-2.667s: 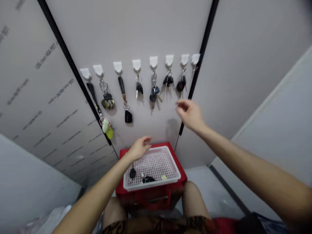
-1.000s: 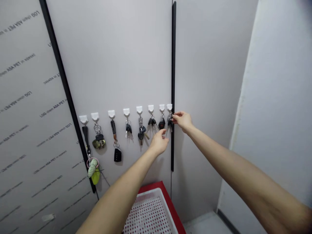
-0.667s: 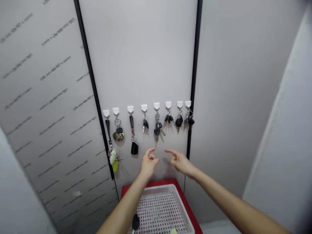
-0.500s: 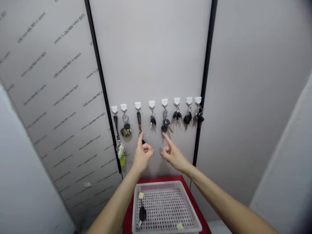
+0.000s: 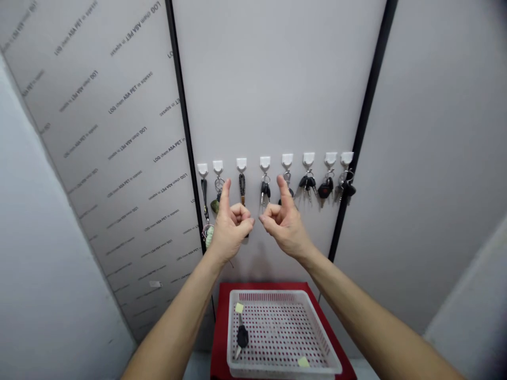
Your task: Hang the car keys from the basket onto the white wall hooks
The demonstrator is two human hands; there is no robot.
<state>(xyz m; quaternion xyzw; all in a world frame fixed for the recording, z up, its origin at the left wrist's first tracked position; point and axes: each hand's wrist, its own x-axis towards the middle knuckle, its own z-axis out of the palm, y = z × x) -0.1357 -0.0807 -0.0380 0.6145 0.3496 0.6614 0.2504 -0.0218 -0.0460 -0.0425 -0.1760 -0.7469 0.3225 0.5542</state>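
Observation:
Both my hands are raised in front of the wall in a thumbs-up. My left hand is a closed fist with the thumb up and holds nothing. My right hand mirrors it, fingers curled, thumb up, empty. Behind them a row of white hooks carries key bunches, one per hook; the rightmost bunch hangs by the black strip. Below, a white perforated basket sits on a red stool and holds a black key and two small yellow tags.
A black vertical strip runs down the wall right of the hooks, another to the left. The left panel wears printed protective film. A green and white charm dangles from the leftmost key strap.
My right hand left the rightmost hook, where a key bunch now hangs. Both hands dropped, then rose together and closed into thumbs-up fists. The view shifted so the basket shows again.

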